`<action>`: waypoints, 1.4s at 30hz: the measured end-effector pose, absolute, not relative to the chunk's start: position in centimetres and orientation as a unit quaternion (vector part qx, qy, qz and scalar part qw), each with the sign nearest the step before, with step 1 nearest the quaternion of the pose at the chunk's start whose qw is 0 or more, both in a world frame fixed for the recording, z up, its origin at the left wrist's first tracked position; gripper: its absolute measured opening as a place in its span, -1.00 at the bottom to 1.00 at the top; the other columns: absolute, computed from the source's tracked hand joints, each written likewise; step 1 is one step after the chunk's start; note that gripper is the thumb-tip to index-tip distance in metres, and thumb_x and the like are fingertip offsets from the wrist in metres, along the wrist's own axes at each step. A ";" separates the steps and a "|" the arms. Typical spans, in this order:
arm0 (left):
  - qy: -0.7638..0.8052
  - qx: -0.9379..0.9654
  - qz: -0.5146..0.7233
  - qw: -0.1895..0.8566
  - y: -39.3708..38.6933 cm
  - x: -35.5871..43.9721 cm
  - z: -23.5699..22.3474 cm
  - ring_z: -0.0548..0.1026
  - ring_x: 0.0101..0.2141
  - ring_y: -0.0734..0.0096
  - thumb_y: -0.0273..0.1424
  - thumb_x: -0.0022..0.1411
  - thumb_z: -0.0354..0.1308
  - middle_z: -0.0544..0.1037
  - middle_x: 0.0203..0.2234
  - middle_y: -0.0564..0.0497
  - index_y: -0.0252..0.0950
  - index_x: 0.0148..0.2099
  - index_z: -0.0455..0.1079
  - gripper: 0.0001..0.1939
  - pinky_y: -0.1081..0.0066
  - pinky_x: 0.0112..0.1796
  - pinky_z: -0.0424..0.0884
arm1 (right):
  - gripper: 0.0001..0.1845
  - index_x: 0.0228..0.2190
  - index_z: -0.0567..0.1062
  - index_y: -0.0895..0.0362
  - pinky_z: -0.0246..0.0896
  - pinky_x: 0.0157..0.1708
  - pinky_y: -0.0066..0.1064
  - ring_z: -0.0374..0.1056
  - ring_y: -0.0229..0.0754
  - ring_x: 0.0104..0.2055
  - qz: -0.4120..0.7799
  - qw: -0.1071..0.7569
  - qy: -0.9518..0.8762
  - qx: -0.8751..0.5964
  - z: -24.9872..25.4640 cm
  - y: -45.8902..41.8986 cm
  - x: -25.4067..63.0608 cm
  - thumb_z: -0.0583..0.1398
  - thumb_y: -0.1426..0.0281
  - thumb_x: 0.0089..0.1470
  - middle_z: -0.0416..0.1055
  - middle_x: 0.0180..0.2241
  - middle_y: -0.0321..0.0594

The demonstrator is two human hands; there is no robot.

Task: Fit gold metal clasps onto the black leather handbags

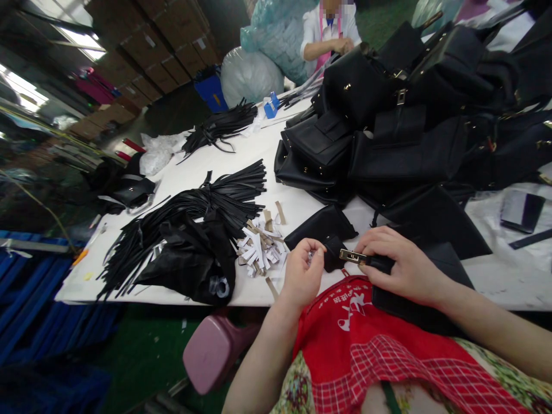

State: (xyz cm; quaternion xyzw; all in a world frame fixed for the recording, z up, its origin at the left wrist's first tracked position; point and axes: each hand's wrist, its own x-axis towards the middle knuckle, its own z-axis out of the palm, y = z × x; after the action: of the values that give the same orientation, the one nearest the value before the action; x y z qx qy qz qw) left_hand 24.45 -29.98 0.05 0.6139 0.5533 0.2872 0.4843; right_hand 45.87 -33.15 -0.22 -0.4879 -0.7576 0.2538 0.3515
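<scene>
My right hand (394, 261) is wrapped round a black strap (379, 264) with a gold-coloured rectangular buckle (352, 256) at its end. The buckle points left, toward my left hand (304, 267). Thumb and forefinger of my left hand are pinched together, apart from the buckle; what they hold, if anything, is too small to name. Just beyond both hands a small black leather piece (321, 225) lies on the white table (241, 150). Beneath my right forearm a black leather panel (409, 305) hangs over the table edge, against my red apron (340, 339).
Black handbags (397, 144) are heaped at the back right. To the left lie bundled black straps (202, 198), a black bag (190, 259) and paper scraps (259, 247). A pink stool (211, 353) stands below the edge. Another person (323, 46) works across the table.
</scene>
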 end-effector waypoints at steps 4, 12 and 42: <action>0.526 0.703 0.255 0.405 -30.7 25.1 0.7 0.43 -0.40 0.44 -0.43 0.23 0.08 0.54 -0.42 0.02 -0.29 -0.28 0.47 -0.87 0.45 -0.34 0.33 | -0.92 -0.44 0.45 0.07 0.25 -0.08 -0.14 0.36 -0.04 -0.14 0.248 0.351 -0.759 -0.489 -0.4 -33.1 45.9 0.23 0.48 -0.01 0.51 -0.30 -0.23; 0.523 0.700 0.205 0.442 -30.8 25.5 0.2 0.45 -0.45 0.41 -0.36 0.25 0.11 0.57 -0.46 0.03 -0.28 -0.32 0.49 -0.83 0.43 -0.39 0.32 | -0.89 -0.44 0.42 0.06 0.26 -0.06 -0.10 0.34 -0.03 -0.14 0.221 0.337 -0.776 -0.485 -0.5 -33.3 45.9 0.25 0.49 -0.02 0.50 -0.28 -0.22; 0.516 0.669 0.274 0.459 -30.4 25.7 -0.6 0.26 -0.54 0.52 -0.50 0.07 0.06 0.33 -0.62 0.15 -0.29 -0.50 0.33 -0.88 0.49 -0.48 0.16 | -0.93 -0.42 0.45 0.06 0.27 -0.11 -0.14 0.36 -0.04 -0.14 0.294 0.347 -0.753 -0.475 -0.5 -33.2 46.1 0.21 0.48 0.01 0.49 -0.27 -0.18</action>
State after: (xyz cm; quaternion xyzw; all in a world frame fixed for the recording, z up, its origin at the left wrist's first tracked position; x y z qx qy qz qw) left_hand 25.69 -30.39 -0.55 0.6689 0.5163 0.2744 0.4590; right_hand 46.05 -33.23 -0.47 -0.4750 -0.7531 0.2943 0.3473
